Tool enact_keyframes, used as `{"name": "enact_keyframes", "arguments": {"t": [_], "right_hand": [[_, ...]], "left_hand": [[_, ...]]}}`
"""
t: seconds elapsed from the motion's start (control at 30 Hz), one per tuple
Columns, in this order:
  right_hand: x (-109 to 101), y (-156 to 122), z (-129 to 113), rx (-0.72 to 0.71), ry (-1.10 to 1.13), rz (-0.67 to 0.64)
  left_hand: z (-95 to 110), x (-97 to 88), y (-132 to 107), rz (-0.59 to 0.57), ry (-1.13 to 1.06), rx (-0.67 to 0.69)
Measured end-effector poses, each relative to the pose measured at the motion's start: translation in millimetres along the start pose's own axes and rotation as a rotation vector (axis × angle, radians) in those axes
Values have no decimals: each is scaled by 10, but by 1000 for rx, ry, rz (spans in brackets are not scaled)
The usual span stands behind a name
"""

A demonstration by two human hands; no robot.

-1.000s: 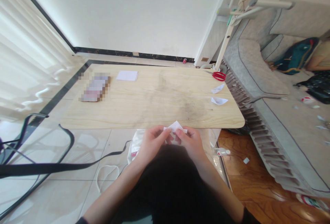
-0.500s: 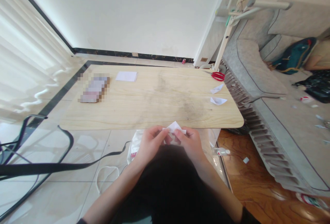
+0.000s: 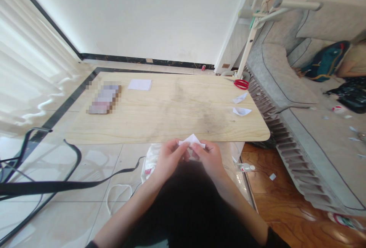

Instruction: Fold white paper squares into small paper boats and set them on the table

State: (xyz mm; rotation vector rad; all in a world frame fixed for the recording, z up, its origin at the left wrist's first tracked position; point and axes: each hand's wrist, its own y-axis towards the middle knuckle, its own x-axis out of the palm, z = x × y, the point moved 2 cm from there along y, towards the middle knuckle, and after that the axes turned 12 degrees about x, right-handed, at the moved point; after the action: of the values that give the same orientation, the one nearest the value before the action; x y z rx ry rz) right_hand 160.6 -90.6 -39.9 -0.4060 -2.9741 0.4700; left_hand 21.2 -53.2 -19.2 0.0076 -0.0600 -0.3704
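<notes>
A small piece of folded white paper (image 3: 192, 139), with a peak pointing away from me, is held at the near edge of the wooden table (image 3: 168, 114). My left hand (image 3: 172, 156) pinches its left part, thumb on top. From the other side my right hand (image 3: 209, 156) grips it, and the two thumbs almost meet in the middle. Fingers hide the paper's lower part. At the table's right end lie two folded paper boats (image 3: 241, 111), one behind the other. Red-handled scissors (image 3: 241, 84) rest beyond them.
A stack of white paper (image 3: 140, 84) lies at the back left of the table, beside a pixelated flat object (image 3: 104, 98). Black straps (image 3: 57, 187) hang at left. On the right stands a grey sofa (image 3: 328, 133), where part of a person (image 3: 354, 61) shows.
The thumbs have come closer together on the folded paper, and both hands have shifted very slightly. Things on the table stay where they were.
</notes>
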Motion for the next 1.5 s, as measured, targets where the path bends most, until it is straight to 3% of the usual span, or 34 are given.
{"name": "enact_keyframes", "arguments": {"t": [0.33, 0.5, 0.7, 0.87, 1.2, 1.5], "right_hand": [[-23, 18, -35, 30, -35, -50], [-59, 20, -74, -13, -64, -30], [-48, -3, -77, -41, -29, -47], [-29, -19, -40, -50, -41, -76], [-23, -3, 3, -1, 12, -67], [-66, 1, 39, -15, 18, -1]], "left_hand": [[-4, -96, 18, -3, 72, 27], [-13, -48, 19, 10, 9, 40], [-30, 74, -6, -91, -109, -10], [-68, 61, -18, -146, -142, -1], [-21, 2, -1, -169, -103, -16], [-16, -43, -15, -108, -61, -6]]}}
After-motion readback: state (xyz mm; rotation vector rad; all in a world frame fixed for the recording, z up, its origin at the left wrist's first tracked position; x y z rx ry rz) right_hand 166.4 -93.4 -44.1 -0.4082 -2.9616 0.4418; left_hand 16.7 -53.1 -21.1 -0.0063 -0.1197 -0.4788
